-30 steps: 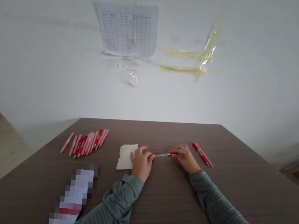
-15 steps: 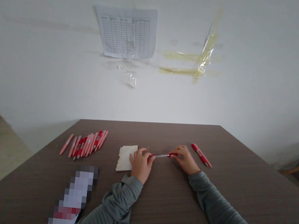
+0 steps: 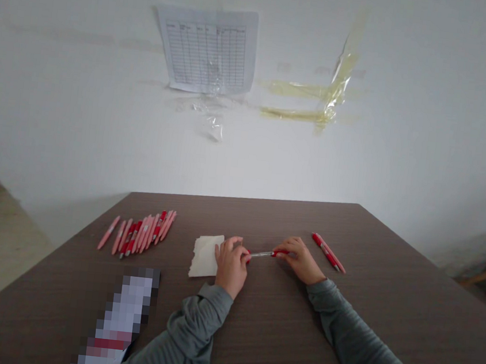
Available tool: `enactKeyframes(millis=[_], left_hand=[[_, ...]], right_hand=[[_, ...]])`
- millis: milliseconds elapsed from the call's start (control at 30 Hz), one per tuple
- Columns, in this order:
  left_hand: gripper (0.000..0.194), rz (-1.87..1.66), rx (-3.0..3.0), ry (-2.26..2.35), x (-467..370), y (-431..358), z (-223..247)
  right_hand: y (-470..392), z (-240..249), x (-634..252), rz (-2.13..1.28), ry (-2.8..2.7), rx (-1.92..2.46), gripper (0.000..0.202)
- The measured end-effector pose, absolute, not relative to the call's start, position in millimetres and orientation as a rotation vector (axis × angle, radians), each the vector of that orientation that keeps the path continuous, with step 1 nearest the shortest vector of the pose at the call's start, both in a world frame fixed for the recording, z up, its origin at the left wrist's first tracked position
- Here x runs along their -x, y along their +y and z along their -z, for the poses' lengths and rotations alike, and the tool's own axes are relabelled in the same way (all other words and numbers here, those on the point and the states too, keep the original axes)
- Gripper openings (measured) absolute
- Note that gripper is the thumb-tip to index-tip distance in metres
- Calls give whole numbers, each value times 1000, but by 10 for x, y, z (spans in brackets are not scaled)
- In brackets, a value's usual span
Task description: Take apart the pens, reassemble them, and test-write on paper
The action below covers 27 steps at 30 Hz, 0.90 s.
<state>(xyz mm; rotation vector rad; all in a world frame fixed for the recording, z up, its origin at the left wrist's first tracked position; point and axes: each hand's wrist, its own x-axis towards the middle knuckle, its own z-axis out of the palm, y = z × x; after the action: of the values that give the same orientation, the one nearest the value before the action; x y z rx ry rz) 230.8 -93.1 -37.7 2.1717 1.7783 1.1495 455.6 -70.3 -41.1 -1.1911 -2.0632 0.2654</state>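
Between my two hands, low over the table, stretches a red pen with a thin clear-and-silver middle, which looks like an exposed refill. My left hand pinches the red piece at its left end, its outer fingers beside a torn cream paper that lies flat. The red piece at the other end is gripped by the thumb and fingers of my right hand. My fingers hide parts of both red pieces. To the right of that hand lie a red pen and a pink pen, close together.
Several pink and red pens lie in a slanted row at the left of the dark wooden table. A blurred-out long item rests near my left forearm. Behind the table, a printed sheet and yellowish tape stick to the wall.
My left fingers have shifted slightly over the pen's left end. My right hand stays nearly where it was, still on the other end. The view has tilted very little.
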Motion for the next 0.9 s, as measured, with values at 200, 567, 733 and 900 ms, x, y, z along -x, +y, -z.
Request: enactKeyframes(millis=[200,567,733,900], left_hand=[[12,-1202,-2207,1725,-2290,-925,354],[13,-1212,-2273,1733,-2301,-937,388],[13,-1199,-2206,1767,-2301,-939,358],[12,-1167,-2187,1780,-2308,-945,356]], right_hand=[[-706,382,-4549,-268,-2099,1227,20],[-713,386,-4536,-325,-2064,1251,25],[-734,382,-4525,-223,-2055,1256,19],[-719,427,-4536,-175,-2068,1270,14]])
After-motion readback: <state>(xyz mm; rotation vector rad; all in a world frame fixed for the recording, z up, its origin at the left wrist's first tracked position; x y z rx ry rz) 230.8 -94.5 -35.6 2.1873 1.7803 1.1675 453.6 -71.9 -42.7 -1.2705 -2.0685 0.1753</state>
